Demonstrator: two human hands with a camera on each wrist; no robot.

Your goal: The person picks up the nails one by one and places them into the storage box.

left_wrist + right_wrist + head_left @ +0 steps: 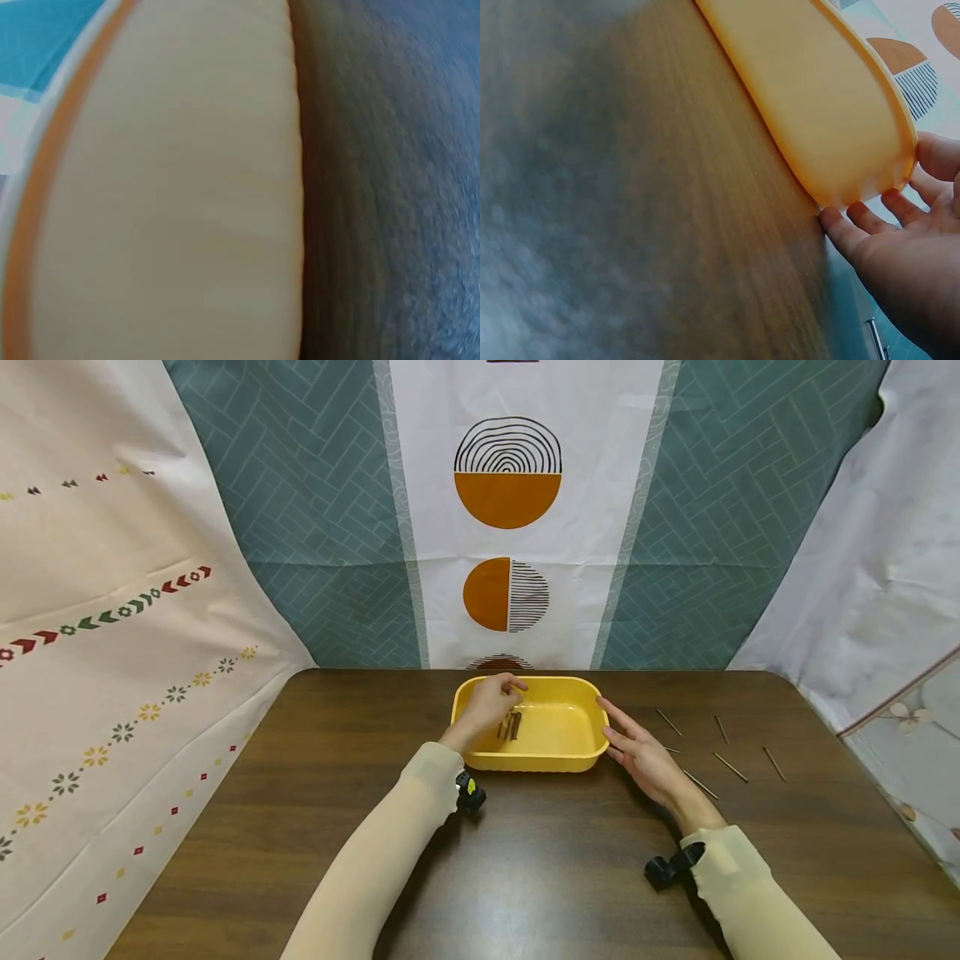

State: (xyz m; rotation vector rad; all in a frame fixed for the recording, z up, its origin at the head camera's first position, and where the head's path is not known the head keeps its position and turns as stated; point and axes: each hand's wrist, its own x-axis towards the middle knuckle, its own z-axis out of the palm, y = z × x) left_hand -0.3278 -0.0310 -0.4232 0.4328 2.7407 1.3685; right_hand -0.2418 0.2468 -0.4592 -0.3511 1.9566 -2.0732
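Observation:
A yellow plastic tray (558,763) sits at the far middle of the table. Several dark, thin nail-like pieces (514,726) lie together in its left part. My left hand (489,700) reaches over the tray's left side, fingers loosely bent above these pieces; I see nothing held in it. My right hand (643,753) is at the tray's right end, its fairly straight fingers touching the outer wall. In the right wrist view the fingertips (831,216) rest against the tray wall (817,112), with the thumb by the rim. The left wrist view shows only the tray's side (172,187) close up.
Several thin metal nail-like pieces (730,767) lie scattered on the brown table (555,877) to the right of the tray. A patterned cloth (330,527) hangs behind the table's far edge, with light cloths at both sides.

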